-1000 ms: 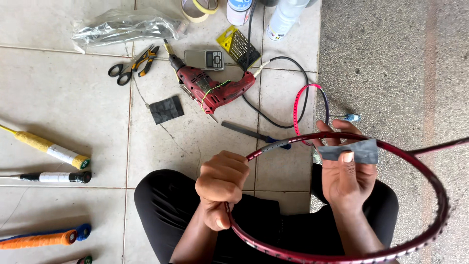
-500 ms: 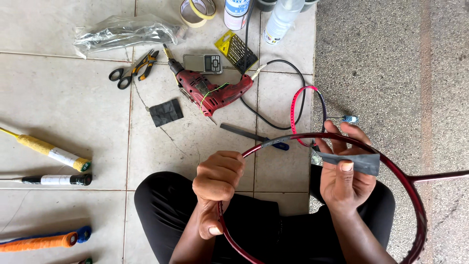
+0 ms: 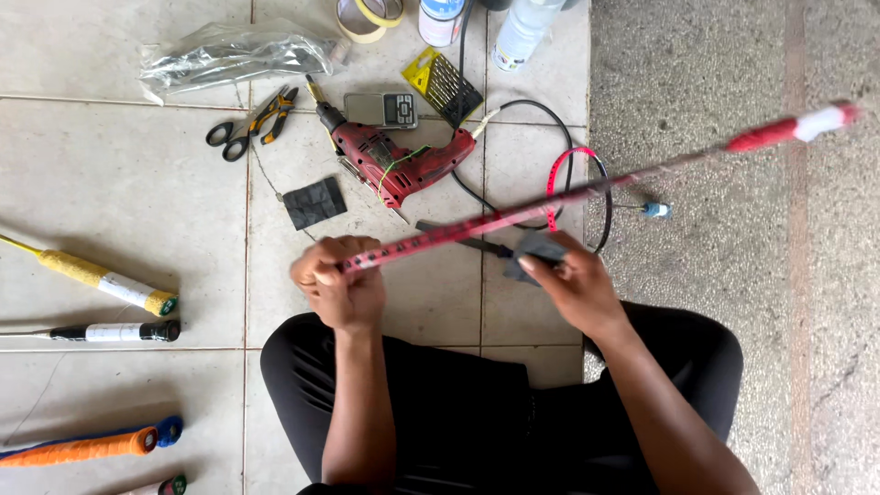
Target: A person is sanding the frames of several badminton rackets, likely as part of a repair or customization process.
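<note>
My left hand (image 3: 337, 280) is closed around the near end of a dark red racket frame (image 3: 513, 215), which now shows edge-on as a thin bar running up and right to its shaft and a red-and-white piece (image 3: 796, 128). My right hand (image 3: 570, 280) pinches a small grey pad or cloth (image 3: 536, 247) against the underside of the frame near its middle. I sit cross-legged in black trousers (image 3: 458, 412) on the tiled floor.
On the tiles ahead lie a red power drill (image 3: 403, 165) with its black cord (image 3: 550, 115), a small digital scale (image 3: 380, 110), scissors (image 3: 240, 131), a black patch (image 3: 313, 203), tape rolls (image 3: 367, 16), bottles and a plastic bag (image 3: 234, 60). Several racket handles (image 3: 105, 280) lie at left.
The racket frame has turned from lying flat as an open loop over my lap to edge-on, with its far end swung up and right. Both hands kept their hold.
</note>
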